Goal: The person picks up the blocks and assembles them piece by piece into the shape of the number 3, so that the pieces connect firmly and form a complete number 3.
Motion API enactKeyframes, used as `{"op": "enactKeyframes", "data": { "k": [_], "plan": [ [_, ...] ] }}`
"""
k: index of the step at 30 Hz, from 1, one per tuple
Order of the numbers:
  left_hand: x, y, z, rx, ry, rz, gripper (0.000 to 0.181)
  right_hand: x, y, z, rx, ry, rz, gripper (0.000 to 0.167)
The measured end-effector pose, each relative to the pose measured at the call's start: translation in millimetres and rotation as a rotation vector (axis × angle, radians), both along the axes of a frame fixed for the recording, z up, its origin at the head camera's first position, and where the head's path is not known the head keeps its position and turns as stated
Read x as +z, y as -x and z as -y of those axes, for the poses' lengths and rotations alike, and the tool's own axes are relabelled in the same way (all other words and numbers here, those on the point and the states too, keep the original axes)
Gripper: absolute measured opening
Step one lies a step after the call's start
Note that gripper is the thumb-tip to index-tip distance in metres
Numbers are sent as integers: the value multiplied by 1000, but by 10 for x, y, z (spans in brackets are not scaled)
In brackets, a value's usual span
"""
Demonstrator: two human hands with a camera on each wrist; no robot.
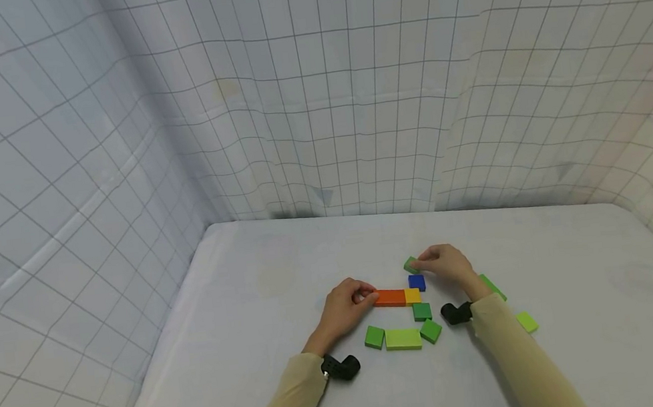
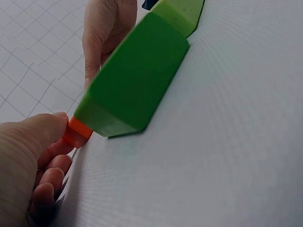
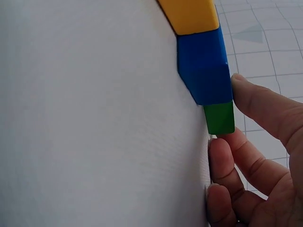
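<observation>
My left hand pinches the left end of a long orange block between thumb and fingers. Against that block's right end lies a yellow block. Farther back, my right hand holds a small green block by its fingertips, just beyond a blue block. In the right wrist view the green block shows past the blue block, partly hidden by it. The orange block's end sits between thumb and fingers in the left wrist view.
Closer to the person are a dark green block, a long light green block and two green blocks at its ends. Right of the right forearm lie a long green block and a lime block. Gridded cloth hangs behind the table.
</observation>
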State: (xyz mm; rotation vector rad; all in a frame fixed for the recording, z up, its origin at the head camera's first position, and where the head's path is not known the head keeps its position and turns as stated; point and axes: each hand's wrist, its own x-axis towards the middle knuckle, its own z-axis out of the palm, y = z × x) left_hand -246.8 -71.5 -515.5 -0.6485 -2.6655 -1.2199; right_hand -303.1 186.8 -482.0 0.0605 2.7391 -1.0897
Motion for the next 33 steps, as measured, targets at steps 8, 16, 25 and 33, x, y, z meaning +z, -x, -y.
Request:
{"op": "enactKeyframes", "data": {
  "k": [8, 16, 25, 33],
  "plan": [
    [-4, -1, 1, 2, 1, 0, 20, -34, 8, -6, -3, 24, 15, 44],
    [-20, 9, 1, 2, 0, 10, 20, -53, -11, -10, 17, 45, 11, 45],
    [-27, 20, 1, 9, 0, 4, 21, -33, -37, -8, 23, 69, 10, 46],
    [-25, 12, 1, 2, -1, 13, 21, -86, -21, -41, 49, 39, -15, 42]
  ]
}}
